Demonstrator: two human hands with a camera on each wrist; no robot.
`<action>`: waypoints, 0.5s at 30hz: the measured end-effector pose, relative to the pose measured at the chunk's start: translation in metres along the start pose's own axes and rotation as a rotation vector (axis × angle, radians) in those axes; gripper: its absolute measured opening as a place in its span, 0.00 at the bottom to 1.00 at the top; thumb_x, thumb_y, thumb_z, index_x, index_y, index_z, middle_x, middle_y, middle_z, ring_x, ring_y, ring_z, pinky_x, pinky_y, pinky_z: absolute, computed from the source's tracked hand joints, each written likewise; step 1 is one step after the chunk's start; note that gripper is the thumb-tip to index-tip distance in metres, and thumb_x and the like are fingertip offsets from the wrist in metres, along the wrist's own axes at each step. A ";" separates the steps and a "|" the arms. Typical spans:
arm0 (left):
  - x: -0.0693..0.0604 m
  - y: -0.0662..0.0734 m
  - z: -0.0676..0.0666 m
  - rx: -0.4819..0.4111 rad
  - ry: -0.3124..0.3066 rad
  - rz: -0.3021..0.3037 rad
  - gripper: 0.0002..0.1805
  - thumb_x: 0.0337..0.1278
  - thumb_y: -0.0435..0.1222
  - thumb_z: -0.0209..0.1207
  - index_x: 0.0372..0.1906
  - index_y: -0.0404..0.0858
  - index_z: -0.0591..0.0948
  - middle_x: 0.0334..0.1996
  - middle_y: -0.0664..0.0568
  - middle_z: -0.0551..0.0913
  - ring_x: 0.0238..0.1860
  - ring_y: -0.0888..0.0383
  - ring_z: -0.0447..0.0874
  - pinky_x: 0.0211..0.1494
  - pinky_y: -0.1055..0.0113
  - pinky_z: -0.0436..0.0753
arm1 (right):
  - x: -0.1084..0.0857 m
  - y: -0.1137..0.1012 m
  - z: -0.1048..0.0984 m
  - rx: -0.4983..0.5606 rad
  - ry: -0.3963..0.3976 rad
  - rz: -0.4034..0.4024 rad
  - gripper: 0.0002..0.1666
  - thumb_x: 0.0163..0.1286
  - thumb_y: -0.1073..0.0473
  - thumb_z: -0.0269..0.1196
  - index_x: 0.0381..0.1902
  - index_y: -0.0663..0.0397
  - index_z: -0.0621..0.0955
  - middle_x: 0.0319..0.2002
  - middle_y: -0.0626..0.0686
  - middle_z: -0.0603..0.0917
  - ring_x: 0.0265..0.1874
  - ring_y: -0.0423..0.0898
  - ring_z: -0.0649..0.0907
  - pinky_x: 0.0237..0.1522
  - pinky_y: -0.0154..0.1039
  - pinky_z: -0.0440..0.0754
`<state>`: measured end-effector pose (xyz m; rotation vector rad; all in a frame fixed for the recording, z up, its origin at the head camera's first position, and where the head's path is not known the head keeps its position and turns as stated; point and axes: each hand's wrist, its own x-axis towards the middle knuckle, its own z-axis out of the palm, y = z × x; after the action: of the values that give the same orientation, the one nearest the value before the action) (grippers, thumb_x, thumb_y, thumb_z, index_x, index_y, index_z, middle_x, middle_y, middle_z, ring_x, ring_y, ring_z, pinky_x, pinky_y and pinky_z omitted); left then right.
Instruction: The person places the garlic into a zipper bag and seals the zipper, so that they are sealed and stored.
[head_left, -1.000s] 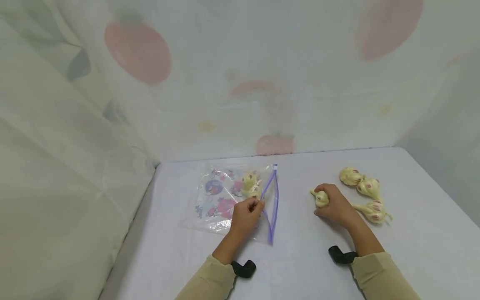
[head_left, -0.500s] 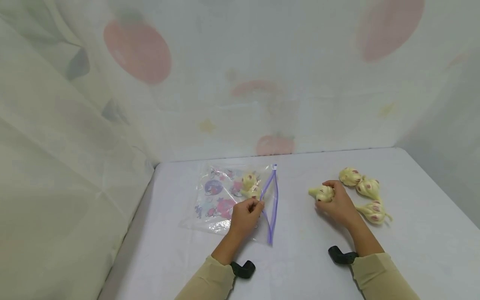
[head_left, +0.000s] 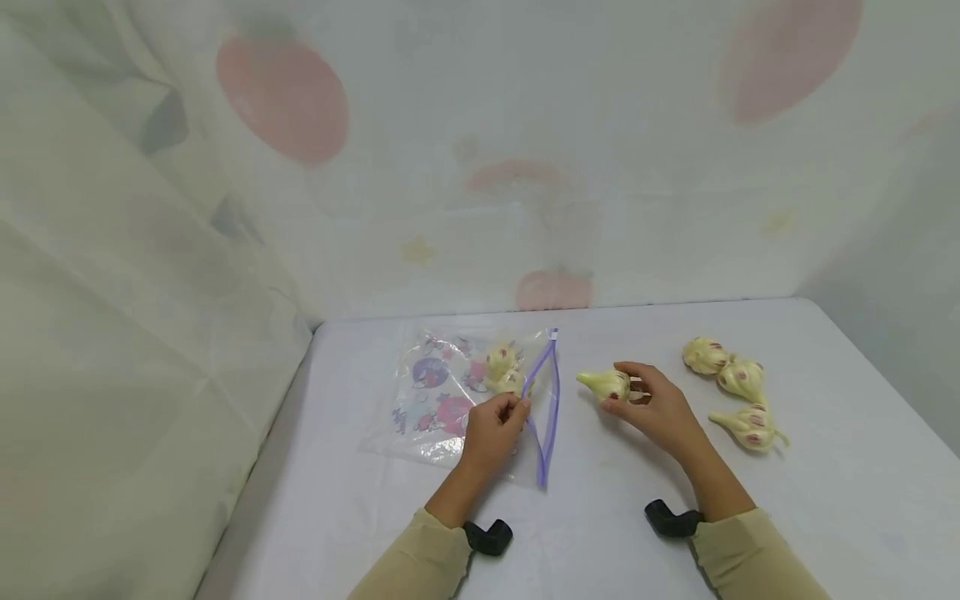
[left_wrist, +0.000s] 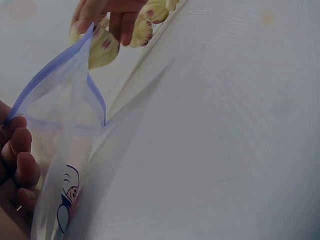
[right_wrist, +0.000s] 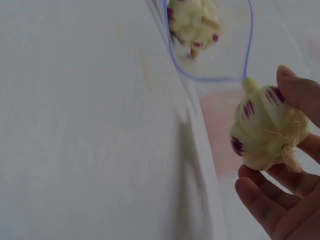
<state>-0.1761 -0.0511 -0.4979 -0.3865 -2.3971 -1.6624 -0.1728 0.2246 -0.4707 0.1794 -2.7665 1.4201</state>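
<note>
My left hand pinches the purple-edged mouth of a clear printed zip bag, which lies with its mouth to the right and parted. Inside the bag, near the mouth, are garlic bulbs. Between thumb and fingers my right hand grips a garlic bulb, its stem pointing left toward the bag's mouth. The right wrist view shows this held bulb with its roots facing the camera, beside the purple rim. In the left wrist view the curled left fingers hold the rim's edge.
Three more garlic bulbs lie in a cluster at the right of the white table. Patterned cloth hangs behind the table and along its left side.
My right hand has moved left toward the bag, carrying the garlic bulb away from the other bulbs. The left hand has stayed at the bag's mouth.
</note>
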 end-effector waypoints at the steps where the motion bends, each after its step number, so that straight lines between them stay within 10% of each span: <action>1: 0.000 0.001 0.000 -0.004 0.000 0.005 0.14 0.64 0.39 0.61 0.22 0.41 0.80 0.14 0.55 0.74 0.15 0.67 0.65 0.18 0.75 0.66 | 0.001 -0.003 0.003 0.004 -0.003 -0.017 0.45 0.58 0.39 0.71 0.68 0.50 0.70 0.64 0.57 0.74 0.55 0.57 0.81 0.50 0.51 0.82; 15: 0.000 0.002 0.001 0.046 -0.016 -0.021 0.10 0.64 0.33 0.55 0.26 0.41 0.79 0.16 0.56 0.76 0.15 0.67 0.68 0.17 0.73 0.69 | 0.019 -0.037 0.051 0.018 -0.074 -0.129 0.41 0.54 0.46 0.76 0.63 0.52 0.75 0.56 0.54 0.78 0.50 0.49 0.80 0.47 0.44 0.83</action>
<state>-0.1754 -0.0496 -0.4961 -0.3698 -2.4545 -1.6149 -0.1863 0.1598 -0.4695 0.4109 -2.7432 1.4361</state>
